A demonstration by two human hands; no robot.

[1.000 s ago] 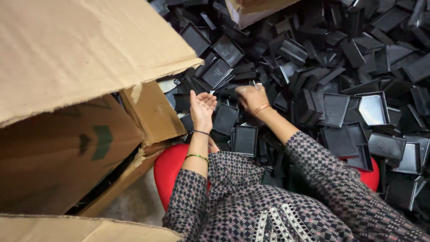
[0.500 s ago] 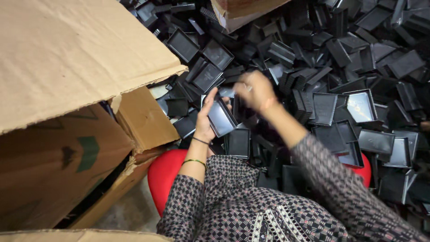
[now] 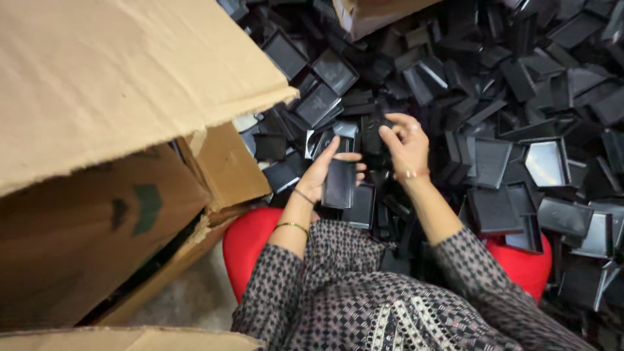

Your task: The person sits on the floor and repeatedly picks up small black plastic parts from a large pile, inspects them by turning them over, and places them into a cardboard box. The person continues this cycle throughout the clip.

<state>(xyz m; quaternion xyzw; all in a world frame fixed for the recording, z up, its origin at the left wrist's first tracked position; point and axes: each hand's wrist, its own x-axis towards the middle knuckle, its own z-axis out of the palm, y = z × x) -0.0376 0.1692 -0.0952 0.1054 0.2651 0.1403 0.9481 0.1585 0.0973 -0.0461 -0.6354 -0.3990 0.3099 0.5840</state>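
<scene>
My left hand [image 3: 322, 170] holds a flat black plastic tray [image 3: 339, 184] upright by its edges, just above my lap. Close to its right, my right hand [image 3: 404, 144] pinches a smaller black plastic piece [image 3: 372, 132] at the fingertips, above the heap. Both hands hover over a large pile of black plastic trays [image 3: 520, 117] that fills the area ahead and to the right. My patterned sleeves and thin bangles show at the wrists.
A big open cardboard box [image 3: 110, 149] with raised flaps stands on the left. Another cardboard box corner [image 3: 370, 13] sits at the top. A red seat [image 3: 247, 244] shows beneath me. Bare floor [image 3: 188, 302] lies beside the box.
My left hand went from empty and open to holding a black tray. My right hand lifted from the pile with a small black piece and came toward the left hand.
</scene>
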